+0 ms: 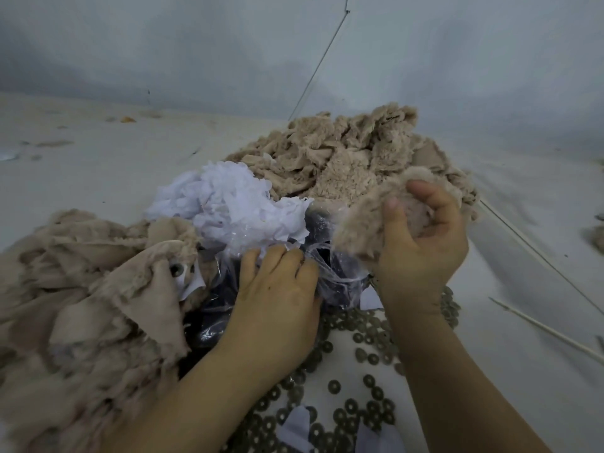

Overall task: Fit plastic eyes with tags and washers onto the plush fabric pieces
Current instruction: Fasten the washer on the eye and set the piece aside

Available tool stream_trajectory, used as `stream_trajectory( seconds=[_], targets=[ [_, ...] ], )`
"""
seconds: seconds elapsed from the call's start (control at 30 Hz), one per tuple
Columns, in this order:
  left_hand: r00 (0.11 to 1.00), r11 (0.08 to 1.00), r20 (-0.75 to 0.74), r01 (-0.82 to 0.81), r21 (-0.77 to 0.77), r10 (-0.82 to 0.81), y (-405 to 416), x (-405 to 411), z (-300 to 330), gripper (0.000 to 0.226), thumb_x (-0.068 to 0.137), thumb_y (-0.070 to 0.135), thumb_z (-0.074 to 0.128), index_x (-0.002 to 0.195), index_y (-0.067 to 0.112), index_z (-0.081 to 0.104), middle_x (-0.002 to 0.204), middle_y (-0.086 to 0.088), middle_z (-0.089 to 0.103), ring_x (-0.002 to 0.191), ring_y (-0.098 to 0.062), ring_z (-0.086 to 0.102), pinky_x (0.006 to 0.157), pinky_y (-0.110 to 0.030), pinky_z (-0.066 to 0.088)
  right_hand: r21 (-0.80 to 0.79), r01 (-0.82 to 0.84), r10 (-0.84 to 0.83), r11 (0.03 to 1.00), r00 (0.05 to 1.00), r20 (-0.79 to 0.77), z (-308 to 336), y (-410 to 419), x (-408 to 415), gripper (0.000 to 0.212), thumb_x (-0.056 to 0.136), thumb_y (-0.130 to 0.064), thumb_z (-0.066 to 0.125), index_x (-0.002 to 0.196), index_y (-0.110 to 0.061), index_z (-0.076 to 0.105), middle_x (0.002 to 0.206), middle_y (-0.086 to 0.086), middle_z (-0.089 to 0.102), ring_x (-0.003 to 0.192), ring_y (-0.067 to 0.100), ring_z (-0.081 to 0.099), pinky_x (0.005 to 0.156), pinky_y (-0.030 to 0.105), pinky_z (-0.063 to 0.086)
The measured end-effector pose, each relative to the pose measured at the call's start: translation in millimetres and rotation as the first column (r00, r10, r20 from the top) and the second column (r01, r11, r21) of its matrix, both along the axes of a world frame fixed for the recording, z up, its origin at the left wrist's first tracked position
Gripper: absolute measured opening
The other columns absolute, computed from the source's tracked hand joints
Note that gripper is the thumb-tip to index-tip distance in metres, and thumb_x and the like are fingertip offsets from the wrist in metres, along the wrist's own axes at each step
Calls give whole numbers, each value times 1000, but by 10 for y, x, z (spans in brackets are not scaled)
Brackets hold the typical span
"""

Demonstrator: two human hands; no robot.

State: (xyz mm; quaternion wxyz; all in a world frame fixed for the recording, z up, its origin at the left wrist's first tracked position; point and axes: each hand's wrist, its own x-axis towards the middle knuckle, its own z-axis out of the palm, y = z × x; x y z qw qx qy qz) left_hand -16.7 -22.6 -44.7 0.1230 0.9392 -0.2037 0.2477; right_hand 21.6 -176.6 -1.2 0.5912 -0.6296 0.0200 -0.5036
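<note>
My right hand grips a beige plush fabric piece, fingers and thumb curled round it above the table. My left hand reaches into a clear plastic bag holding dark plastic eyes; its fingertips are hidden in the bag, so what they hold cannot be seen. A heap of white paper tags lies just beyond the bag. Several grey ring washers are scattered on the white table near me. A fitted eye with a white tag shows on a plush piece at left.
A large pile of beige plush pieces sits behind the bag. Another pile of plush pieces spreads at the left. A thin white stick lies on the table at right. A grey wall stands behind.
</note>
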Motion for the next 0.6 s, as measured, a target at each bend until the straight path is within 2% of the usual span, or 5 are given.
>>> stream_trajectory(
  seconds=[0.17,0.27,0.4,0.5,0.6],
  targets=[
    [876,743,-341,30,-668,-341,-30,-84,45,84,82,33,70,145,47,17,143,12,37,128,-1,40,108,-25,39,530,-524,659,666,747,-90,-58,106,-330,16,88,-9,66,103,-15,65,101,9,71,96,26,67,86,43,58],
    [875,715,-296,78,-695,-384,-12,-132,52,93,73,34,72,142,56,15,145,23,36,128,9,39,99,-15,43,698,-627,903,347,424,-68,-103,28,-416,31,86,-26,60,115,-18,67,115,8,71,105,23,66,104,47,48],
    [852,603,-252,90,-793,-459,-69,-239,-25,81,72,32,79,139,49,35,127,30,54,117,10,53,97,-23,51,738,-641,916,211,393,80,-219,157,-398,41,80,-16,58,120,-11,67,112,12,74,100,23,71,87,37,59],
    [764,251,-261,-134,-959,-589,-60,-202,-14,45,75,25,72,119,27,64,109,7,72,101,-8,69,86,-31,57,616,-765,945,187,312,101,-302,217,-385,36,92,-8,51,128,-5,58,123,15,69,112,26,68,85,34,59],
    [702,-64,-160,-281,-957,-694,-5,-103,-5,18,95,8,53,96,11,71,80,0,75,77,-8,72,67,-19,55,372,-819,894,438,440,-84,-414,206,-378,34,93,13,50,121,-3,60,118,12,72,114,26,67,90,30,56]
  ],
)
